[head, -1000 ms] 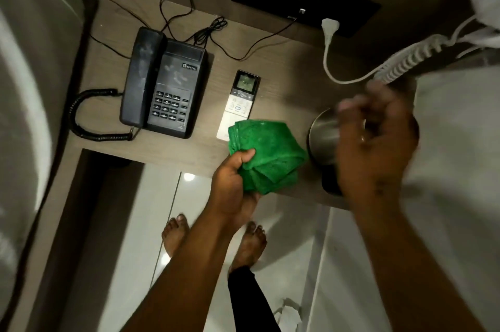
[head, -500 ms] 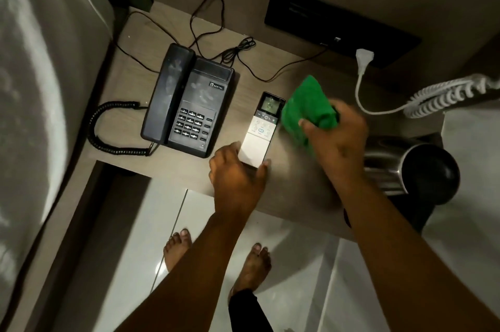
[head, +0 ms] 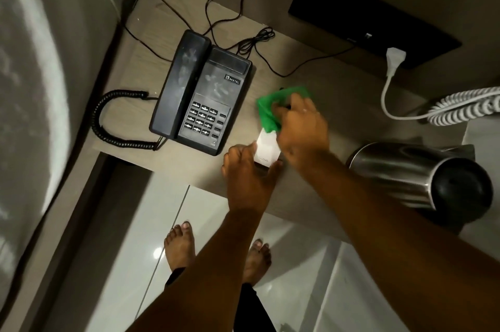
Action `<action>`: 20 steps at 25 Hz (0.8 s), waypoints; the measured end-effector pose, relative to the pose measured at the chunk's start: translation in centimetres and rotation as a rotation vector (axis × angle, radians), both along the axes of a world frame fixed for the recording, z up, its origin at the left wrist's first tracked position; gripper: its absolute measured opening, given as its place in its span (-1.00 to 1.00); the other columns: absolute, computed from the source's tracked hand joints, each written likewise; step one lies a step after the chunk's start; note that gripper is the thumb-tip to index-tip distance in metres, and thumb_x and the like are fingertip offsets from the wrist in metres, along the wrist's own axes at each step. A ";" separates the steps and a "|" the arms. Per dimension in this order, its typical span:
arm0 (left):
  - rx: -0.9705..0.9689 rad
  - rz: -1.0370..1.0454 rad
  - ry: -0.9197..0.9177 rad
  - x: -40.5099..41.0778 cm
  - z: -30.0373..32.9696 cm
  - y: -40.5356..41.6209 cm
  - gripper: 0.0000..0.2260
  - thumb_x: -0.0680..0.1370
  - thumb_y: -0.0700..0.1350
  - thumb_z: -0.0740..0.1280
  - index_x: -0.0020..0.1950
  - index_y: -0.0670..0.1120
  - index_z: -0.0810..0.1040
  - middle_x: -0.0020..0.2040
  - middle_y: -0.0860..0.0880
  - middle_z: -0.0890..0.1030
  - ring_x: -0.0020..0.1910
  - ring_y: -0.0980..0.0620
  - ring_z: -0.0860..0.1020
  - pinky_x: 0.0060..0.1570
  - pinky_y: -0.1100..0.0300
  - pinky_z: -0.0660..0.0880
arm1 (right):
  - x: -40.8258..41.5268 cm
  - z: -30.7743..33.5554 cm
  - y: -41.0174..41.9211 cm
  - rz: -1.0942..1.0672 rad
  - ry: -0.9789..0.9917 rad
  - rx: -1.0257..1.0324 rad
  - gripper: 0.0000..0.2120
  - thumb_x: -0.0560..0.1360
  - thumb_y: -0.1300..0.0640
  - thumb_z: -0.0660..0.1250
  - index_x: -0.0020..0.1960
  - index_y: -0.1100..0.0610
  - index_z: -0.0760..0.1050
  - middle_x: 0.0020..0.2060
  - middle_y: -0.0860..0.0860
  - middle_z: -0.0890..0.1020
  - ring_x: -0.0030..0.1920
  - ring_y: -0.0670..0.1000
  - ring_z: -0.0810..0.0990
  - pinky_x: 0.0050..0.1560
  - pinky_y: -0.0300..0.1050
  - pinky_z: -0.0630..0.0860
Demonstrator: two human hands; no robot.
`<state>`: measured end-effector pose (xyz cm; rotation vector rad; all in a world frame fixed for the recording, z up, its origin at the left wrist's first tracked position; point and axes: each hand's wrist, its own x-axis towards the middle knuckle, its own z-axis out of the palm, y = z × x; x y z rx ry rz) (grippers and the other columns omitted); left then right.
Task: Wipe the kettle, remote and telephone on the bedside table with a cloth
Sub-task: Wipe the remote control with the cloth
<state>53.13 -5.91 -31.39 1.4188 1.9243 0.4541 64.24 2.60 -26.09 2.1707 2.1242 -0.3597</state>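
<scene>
Now pressed onto the far end of the white remote (head: 266, 148): green cloth (head: 270, 112), bunched under the curled fingers of the right hand (head: 300, 126), where half a second ago held just right of the remote and clear of it. Left hand (head: 244, 172) at the remote's near end, thumb and fingers pinching its edges, as half a second ago. Screen end of the remote hidden beneath the cloth; near end bare. Remote flat on the bedside table (head: 338, 104), just right of the black telephone (head: 200, 96) and apart from it. Telephone smudged on handset and body, untouched. Steel kettle (head: 416, 174) well right of the remote, near the table's front edge, released. Judged: wiping of the remote just begun, kettle apparently finished, telephone left for last.
</scene>
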 end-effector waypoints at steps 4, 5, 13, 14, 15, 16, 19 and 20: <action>0.017 -0.028 0.006 -0.2 -0.3 -0.2 -0.65 0.36 0.02 0.50 0.09 -0.07 0.62 0.06 -0.07 0.59 0.08 -0.12 0.53 0.12 -0.05 0.53 | -2.1 -0.1 -3.7 -0.150 0.235 0.014 -0.87 0.57 -0.01 0.22 0.06 0.02 0.43 0.01 0.04 0.50 -0.01 0.14 0.50 -0.09 0.00 0.47; 0.009 -0.028 -0.003 -0.3 -0.3 -0.2 -0.64 0.36 0.05 0.48 0.09 -0.07 0.62 0.06 -0.07 0.59 0.09 -0.12 0.52 0.13 -0.06 0.53 | -2.0 -0.1 -3.8 -0.101 0.209 0.006 -0.87 0.57 0.02 0.21 0.07 0.03 0.43 0.02 0.04 0.49 0.00 0.13 0.49 -0.06 0.01 0.48; 0.017 0.009 -0.003 -0.3 -0.3 -0.4 -0.39 0.34 0.23 0.59 0.20 -0.14 0.61 0.11 -0.15 0.57 0.14 -0.15 0.53 0.15 -0.10 0.56 | 1.3 0.8 5.4 -0.212 0.071 -0.033 -0.72 0.48 0.22 0.36 0.19 0.13 0.50 0.10 0.15 0.52 0.09 0.19 0.53 -0.05 0.01 0.49; 0.021 0.015 -0.001 -0.4 -0.4 -0.4 -0.40 0.33 0.22 0.60 0.18 -0.15 0.62 0.10 -0.15 0.57 0.13 -0.16 0.54 0.15 -0.09 0.55 | 1.2 0.8 4.6 -0.174 0.065 -0.020 -0.70 0.48 0.21 0.36 0.21 0.09 0.51 0.12 0.13 0.51 0.11 0.18 0.51 -0.01 0.03 0.50; 0.031 0.023 -0.008 -0.5 -0.5 -0.4 -0.42 0.32 0.19 0.61 0.17 -0.15 0.63 0.09 -0.15 0.58 0.11 -0.17 0.54 0.15 -0.07 0.53 | 0.8 0.7 3.0 -0.110 0.066 -0.005 -0.68 0.47 0.20 0.36 0.22 0.04 0.52 0.13 0.12 0.49 0.12 0.17 0.49 0.01 0.04 0.50; 0.044 0.025 -0.021 -0.5 -0.5 -0.4 -0.46 0.32 0.14 0.62 0.14 -0.15 0.65 0.07 -0.15 0.58 0.09 -0.17 0.54 0.14 -0.05 0.52 | 0.2 0.6 0.5 -0.062 0.128 0.005 -0.69 0.47 0.20 0.35 0.21 0.01 0.53 0.11 0.10 0.49 0.11 0.16 0.47 0.00 0.04 0.51; 0.041 -0.006 -0.038 -0.6 -0.5 -0.3 -0.66 0.32 -0.03 0.58 0.03 -0.10 0.66 0.04 -0.10 0.57 0.06 -0.17 0.54 0.08 -0.06 0.53 | -0.7 0.4 -5.8 -0.065 0.314 -0.069 -0.91 0.50 0.06 0.35 0.01 -0.04 0.50 0.02 -0.03 0.50 0.01 0.05 0.52 -0.11 -0.10 0.52; 0.031 -0.014 -0.036 -0.6 -0.5 -0.3 -0.67 0.32 -0.03 0.57 0.03 -0.10 0.66 0.05 -0.09 0.57 0.06 -0.15 0.53 0.08 -0.07 0.54 | -0.6 0.0 -6.4 -0.045 0.300 -0.052 -0.92 0.51 0.01 0.34 -0.04 -0.06 0.45 -0.01 -0.07 0.49 -0.01 0.01 0.53 -0.13 -0.15 0.51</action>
